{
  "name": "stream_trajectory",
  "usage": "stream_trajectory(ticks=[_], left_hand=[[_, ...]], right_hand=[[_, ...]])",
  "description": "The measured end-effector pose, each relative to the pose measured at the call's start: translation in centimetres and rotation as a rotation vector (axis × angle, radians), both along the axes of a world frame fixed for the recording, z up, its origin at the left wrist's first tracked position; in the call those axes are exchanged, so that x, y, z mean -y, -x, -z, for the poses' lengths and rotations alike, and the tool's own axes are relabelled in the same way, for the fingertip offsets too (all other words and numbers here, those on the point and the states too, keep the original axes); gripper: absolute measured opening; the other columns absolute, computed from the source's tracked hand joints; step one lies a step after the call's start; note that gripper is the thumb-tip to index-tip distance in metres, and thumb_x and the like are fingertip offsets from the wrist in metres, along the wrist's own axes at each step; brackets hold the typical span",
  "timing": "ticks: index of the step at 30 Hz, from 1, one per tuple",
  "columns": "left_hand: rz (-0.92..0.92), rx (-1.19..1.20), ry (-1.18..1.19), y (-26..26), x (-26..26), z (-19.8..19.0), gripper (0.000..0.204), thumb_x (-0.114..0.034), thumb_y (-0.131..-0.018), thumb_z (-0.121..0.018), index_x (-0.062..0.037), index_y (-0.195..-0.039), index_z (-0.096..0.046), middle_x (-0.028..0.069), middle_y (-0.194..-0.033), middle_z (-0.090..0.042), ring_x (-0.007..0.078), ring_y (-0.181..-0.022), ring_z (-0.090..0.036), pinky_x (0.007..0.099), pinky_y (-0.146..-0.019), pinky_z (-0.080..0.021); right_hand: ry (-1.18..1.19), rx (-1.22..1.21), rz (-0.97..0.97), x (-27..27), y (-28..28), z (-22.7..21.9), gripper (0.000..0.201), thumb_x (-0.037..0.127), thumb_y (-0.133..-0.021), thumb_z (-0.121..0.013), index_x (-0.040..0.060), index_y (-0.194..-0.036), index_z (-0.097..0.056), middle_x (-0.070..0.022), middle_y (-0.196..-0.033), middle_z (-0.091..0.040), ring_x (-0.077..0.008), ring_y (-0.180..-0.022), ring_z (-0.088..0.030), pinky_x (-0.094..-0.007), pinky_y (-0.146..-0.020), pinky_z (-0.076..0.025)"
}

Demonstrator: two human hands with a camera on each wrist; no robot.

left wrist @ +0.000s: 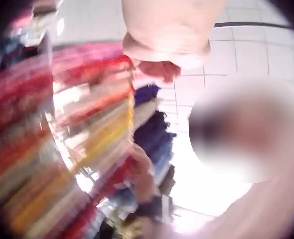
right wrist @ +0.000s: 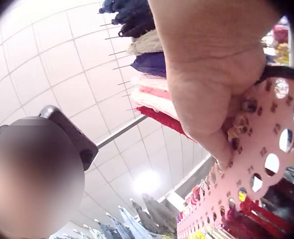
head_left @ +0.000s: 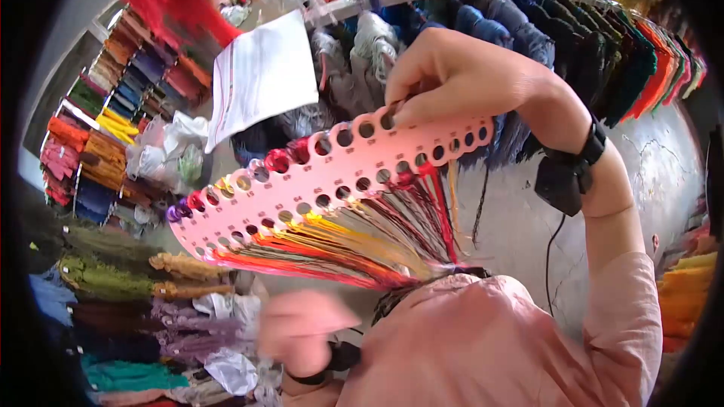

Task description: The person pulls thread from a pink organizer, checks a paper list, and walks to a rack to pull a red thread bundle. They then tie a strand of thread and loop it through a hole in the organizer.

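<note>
My right hand (head_left: 460,79) grips the upper edge of a long pink card (head_left: 302,181) with numbered round holes, held tilted across my chest. Bundles of red, orange, yellow and dark thread (head_left: 354,245) run from its lower holes towards my chest. In the right wrist view, the thumb and fingers of my right hand (right wrist: 214,84) pinch the card (right wrist: 256,154) near its holes. My left hand (head_left: 305,328), blurred, is below the card and apart from it. The left wrist view shows my left hand (left wrist: 172,30) above coloured threads (left wrist: 94,144), with nothing visible in it.
A printed white sheet (head_left: 264,71) hangs behind the card. Yarn skeins (head_left: 603,52) line a curved rail at the top; more coloured skeins (head_left: 113,279) are stacked on the left beside plastic bags (head_left: 173,147). Orange and yellow skeins (head_left: 686,294) are at the right.
</note>
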State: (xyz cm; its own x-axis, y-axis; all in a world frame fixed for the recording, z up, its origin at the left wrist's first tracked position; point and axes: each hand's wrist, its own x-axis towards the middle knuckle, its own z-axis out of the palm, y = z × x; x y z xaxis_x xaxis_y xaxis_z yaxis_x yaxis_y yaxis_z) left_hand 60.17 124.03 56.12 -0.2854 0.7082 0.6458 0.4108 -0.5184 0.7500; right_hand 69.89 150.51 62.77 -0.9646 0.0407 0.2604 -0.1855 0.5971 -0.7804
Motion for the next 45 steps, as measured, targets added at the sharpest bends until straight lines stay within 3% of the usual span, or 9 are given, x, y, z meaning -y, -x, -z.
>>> stream_trajectory(ticks=[1, 6, 12, 20, 31, 34, 37, 41, 45], left_hand=[[0.032, -0.289, 0.29, -2.5, -1.2, -0.2, 0.012, 0.003, -0.07, -0.048, 0.0044, -0.079, -0.056, 0.0157, -0.084, -0.058, 0.0236, -0.073, -0.057, 0.0296, -0.062, -0.046], [-0.179, 0.308, 0.16, -2.9, -3.5, 3.6, 0.025, 0.0, -0.082, -0.041, 0.0071, -0.106, -0.043, 0.0143, -0.102, -0.052, 0.0191, -0.095, -0.049, 0.0276, -0.082, -0.037], [-0.21, 0.267, 0.161, -2.8, -3.4, 3.0, 0.027, 0.001, -0.081, -0.04, 0.0059, -0.108, -0.043, 0.0164, -0.107, -0.048, 0.0243, -0.106, -0.043, 0.0382, -0.093, -0.031], [0.046, 0.55, 0.175, -2.3, -2.3, 1.0, 0.034, -0.005, -0.082, -0.042, 0.0068, -0.114, -0.038, 0.0202, -0.105, -0.05, 0.0271, -0.094, -0.052, 0.0383, -0.086, -0.038], [-0.012, 0.521, 0.274, -4.2, -3.0, 0.1, 0.038, -0.003, -0.082, -0.037, 0.0055, -0.119, -0.031, 0.0223, -0.112, -0.045, 0.0307, -0.104, -0.046, 0.0391, -0.089, -0.036], [-0.063, 0.478, 0.309, -4.6, -3.2, 0.3, 0.037, -0.003, -0.083, -0.039, 0.0051, -0.119, -0.032, 0.0214, -0.111, -0.046, 0.0283, -0.104, -0.046, 0.0361, -0.087, -0.037], [-0.302, 0.359, 0.47, -5.4, -3.8, 0.1, 0.04, -0.001, -0.08, -0.045, 0.0034, -0.118, -0.035, 0.0183, -0.111, -0.047, 0.0245, -0.103, -0.047, 0.0325, -0.087, -0.038], [-0.659, -0.048, 0.308, -5.6, -3.3, 2.3, 0.037, 0.0, -0.076, -0.052, 0.0041, -0.111, -0.04, 0.0129, -0.109, -0.046, 0.0182, -0.101, -0.045, 0.0299, -0.084, -0.037], [-0.684, -0.062, 0.105, -6.3, -2.7, 2.6, 0.02, 0.001, -0.078, -0.051, 0.0033, -0.097, -0.052, 0.0035, -0.084, -0.049, 0.0053, -0.068, -0.043, 0.0177, -0.061, -0.037]], right_hand=[[0.064, 0.022, -0.064, 0.7, 0.9, 1.0, 0.015, 0.007, -0.071, -0.059, -0.0062, -0.078, -0.058, -0.0023, -0.064, -0.057, -0.0036, -0.058, -0.049, -0.0183, -0.051, -0.04], [0.184, -0.001, -0.173, 2.3, 3.0, 2.1, 0.019, 0.013, -0.069, -0.059, -0.0046, -0.075, -0.06, -0.0048, -0.063, -0.058, -0.0075, -0.056, -0.051, -0.022, -0.052, -0.041], [0.288, 0.016, -0.375, 3.6, 5.9, 1.8, 0.015, 0.013, -0.069, -0.06, -0.0012, -0.075, -0.061, -0.0025, -0.059, -0.057, -0.0063, -0.048, -0.05, -0.0199, -0.043, -0.04], [0.417, -0.046, -0.507, 3.6, 9.2, 1.7, 0.014, 0.014, -0.068, -0.062, 0.0018, -0.075, -0.06, -0.0002, -0.056, -0.056, -0.005, -0.044, -0.049, -0.019, -0.04, -0.039], [0.473, -0.042, -0.536, 2.6, 8.8, 2.7, 0.014, 0.014, -0.069, -0.061, 0.0018, -0.075, -0.061, -0.0012, -0.059, -0.058, -0.0057, -0.046, -0.052, -0.0179, -0.041, -0.04], [0.479, -0.055, -0.548, 2.3, 8.4, 2.8, 0.014, 0.014, -0.069, -0.061, 0.001, -0.075, -0.06, -0.0012, -0.059, -0.058, -0.0049, -0.046, -0.052, -0.0173, -0.041, -0.04], [0.495, -0.056, -0.551, 2.2, 7.6, 2.9, 0.013, 0.013, -0.07, -0.061, 0.0006, -0.074, -0.06, -0.0012, -0.059, -0.058, -0.004, -0.045, -0.051, -0.0164, -0.04, -0.039], [0.47, -0.069, -0.532, 2.0, 6.2, 2.7, 0.012, 0.015, -0.071, -0.06, 0.0031, -0.074, -0.06, -0.0006, -0.055, -0.056, -0.0046, -0.039, -0.049, -0.0169, -0.034, -0.037], [0.48, -0.09, -0.521, 1.6, 5.6, 2.9, 0.012, 0.015, -0.071, -0.06, 0.0033, -0.074, -0.061, -0.0006, -0.055, -0.056, -0.0045, -0.039, -0.049, -0.017, -0.034, -0.037]])
